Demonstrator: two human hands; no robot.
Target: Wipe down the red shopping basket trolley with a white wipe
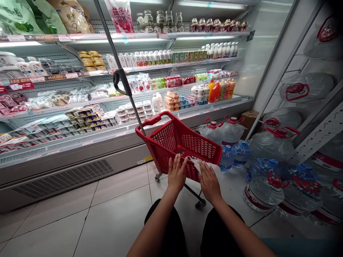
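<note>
partly hidden white item [204, 165], basket [184, 141]

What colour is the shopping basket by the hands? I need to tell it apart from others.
The basket is red, clearest in the head view.

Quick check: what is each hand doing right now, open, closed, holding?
Left hand: open, flat on the red basket.
Right hand: open, on a white packet.

Lit chiller shelves [166, 66] along the left, pale tiled floor [80, 214], perhaps metal racking [318, 135] right.
</note>
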